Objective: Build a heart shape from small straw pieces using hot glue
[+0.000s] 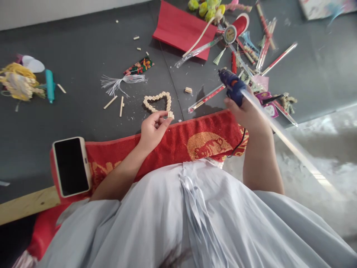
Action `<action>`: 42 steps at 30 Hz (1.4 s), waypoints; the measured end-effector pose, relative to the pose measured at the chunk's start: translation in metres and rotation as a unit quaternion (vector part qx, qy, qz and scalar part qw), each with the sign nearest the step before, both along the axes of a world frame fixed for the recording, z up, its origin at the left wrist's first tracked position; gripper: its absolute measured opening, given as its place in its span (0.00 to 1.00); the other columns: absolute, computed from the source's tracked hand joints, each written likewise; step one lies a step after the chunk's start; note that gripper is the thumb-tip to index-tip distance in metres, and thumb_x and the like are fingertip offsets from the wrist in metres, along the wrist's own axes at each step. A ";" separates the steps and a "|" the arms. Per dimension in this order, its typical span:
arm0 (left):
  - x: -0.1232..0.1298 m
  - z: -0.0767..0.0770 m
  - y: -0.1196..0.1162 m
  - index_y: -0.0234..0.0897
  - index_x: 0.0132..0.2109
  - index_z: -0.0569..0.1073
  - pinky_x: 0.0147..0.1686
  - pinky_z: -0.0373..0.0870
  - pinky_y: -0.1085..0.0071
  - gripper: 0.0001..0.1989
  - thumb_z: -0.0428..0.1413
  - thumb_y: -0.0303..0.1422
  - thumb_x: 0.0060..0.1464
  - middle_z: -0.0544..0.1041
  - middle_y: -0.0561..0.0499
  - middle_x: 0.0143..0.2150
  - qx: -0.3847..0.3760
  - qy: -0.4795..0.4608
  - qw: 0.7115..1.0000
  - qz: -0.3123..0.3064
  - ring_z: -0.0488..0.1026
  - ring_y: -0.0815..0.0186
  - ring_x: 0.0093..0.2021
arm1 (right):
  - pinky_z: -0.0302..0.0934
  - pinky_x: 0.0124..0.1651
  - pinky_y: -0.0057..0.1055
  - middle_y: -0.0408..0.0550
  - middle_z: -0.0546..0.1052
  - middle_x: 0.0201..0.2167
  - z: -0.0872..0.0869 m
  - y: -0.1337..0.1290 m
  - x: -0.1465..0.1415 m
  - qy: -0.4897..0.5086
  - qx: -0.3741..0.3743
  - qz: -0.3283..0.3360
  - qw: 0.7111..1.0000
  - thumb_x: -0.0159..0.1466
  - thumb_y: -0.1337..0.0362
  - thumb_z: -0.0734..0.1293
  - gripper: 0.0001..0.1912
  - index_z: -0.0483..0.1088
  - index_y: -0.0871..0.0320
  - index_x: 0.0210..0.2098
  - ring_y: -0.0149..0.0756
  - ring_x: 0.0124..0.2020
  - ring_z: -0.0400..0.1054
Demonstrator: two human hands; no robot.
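A heart-shaped outline of small cream pieces [169,97] lies on the dark table near its front edge. My left hand [154,128] pinches a small cream block [170,115] at the outline's lower right end. To the right, my right hand [247,109] is wrapped round a dark blue glue gun [235,88], held above the table with its nozzle toward the upper left. A long clear glue stick [292,145] sticks out of its back. Between the two hands, farther back, lies another short cream piece [188,90].
A red towel [167,143] covers the front edge, with a phone [71,166] at its left. Behind are red paper [184,29], a red thread spool [241,25] and wrapped sticks [280,58]. Yellow thread [21,80] and a teal tube [50,86] lie left.
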State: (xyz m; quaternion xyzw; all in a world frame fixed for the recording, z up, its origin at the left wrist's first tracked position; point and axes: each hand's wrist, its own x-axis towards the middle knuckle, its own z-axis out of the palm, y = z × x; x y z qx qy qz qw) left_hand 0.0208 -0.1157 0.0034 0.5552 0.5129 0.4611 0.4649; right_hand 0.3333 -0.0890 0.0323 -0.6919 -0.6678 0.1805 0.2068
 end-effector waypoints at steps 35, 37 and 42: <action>-0.003 0.021 0.000 0.36 0.33 0.78 0.16 0.48 0.75 0.12 0.63 0.42 0.49 0.63 0.60 0.15 -0.209 -0.108 0.972 0.004 0.54 0.76 0.16 | 0.69 0.41 0.37 0.48 0.79 0.32 -0.010 -0.021 -0.150 0.015 0.221 0.174 0.960 0.67 0.62 0.62 0.07 0.72 0.52 0.35 0.38 0.36 0.73; -0.011 0.022 0.003 0.36 0.34 0.80 0.19 0.53 0.75 0.06 0.59 0.32 0.49 0.67 0.58 0.18 -0.141 0.017 0.989 0.025 0.59 0.75 0.18 | 0.69 0.40 0.35 0.47 0.79 0.32 -0.008 -0.020 -0.151 0.042 0.204 0.168 0.964 0.66 0.63 0.63 0.05 0.72 0.53 0.35 0.37 0.35 0.73; -0.035 0.019 0.014 0.38 0.39 0.80 0.29 0.63 0.75 0.14 0.54 0.24 0.45 0.68 0.58 0.20 0.005 0.214 0.975 0.052 0.62 0.74 0.21 | 0.67 0.37 0.33 0.47 0.78 0.30 -0.007 -0.019 -0.155 0.092 0.148 0.166 0.971 0.64 0.64 0.65 0.04 0.71 0.54 0.33 0.36 0.33 0.73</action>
